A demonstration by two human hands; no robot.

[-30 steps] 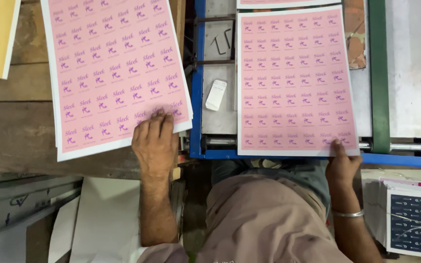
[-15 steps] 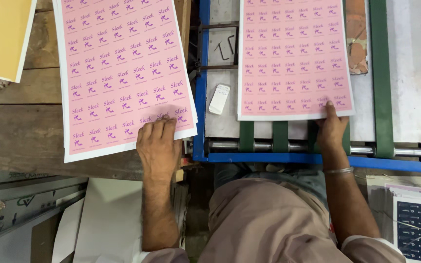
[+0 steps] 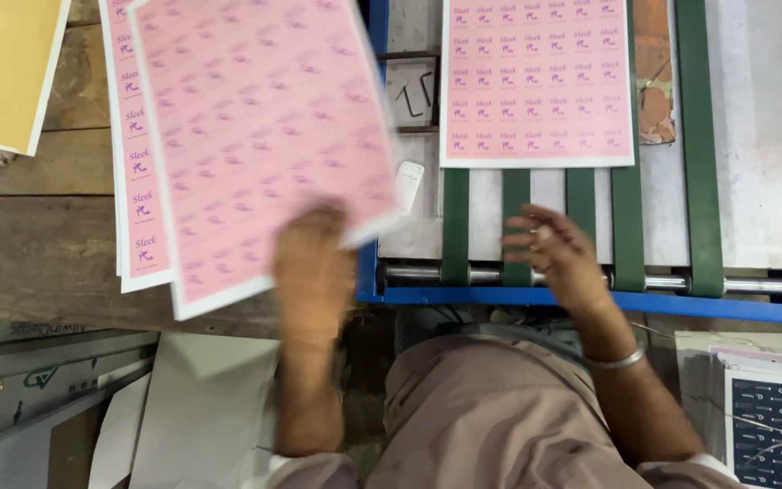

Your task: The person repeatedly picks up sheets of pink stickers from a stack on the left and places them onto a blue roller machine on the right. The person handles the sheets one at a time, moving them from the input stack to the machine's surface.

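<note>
- Left hand point(image 3: 311, 263): closed on the near edge of a blurred pink label sheet point(image 3: 260, 136), lifted above the stack point(image 3: 136, 181) on the wooden surface point(image 3: 38, 254).
- Right hand point(image 3: 549, 249): open, empty, held over the green belts point(image 3: 626, 226).
- Step judged: sheet carried toward the feeder; alignment on the belts is called for.
- Obstruction: another pink sheet point(image 3: 536, 81) lies on the belts ahead; a small white block point(image 3: 408, 174) lies beside it.

A print workshop: a blue-framed machine point(image 3: 590, 297) with green feed belts point(image 3: 694, 181) carries pink printed sheets point(image 3: 536, 81), with a stack point(image 3: 138, 181) on the worn wooden counter point(image 3: 38, 263) at left.
</note>
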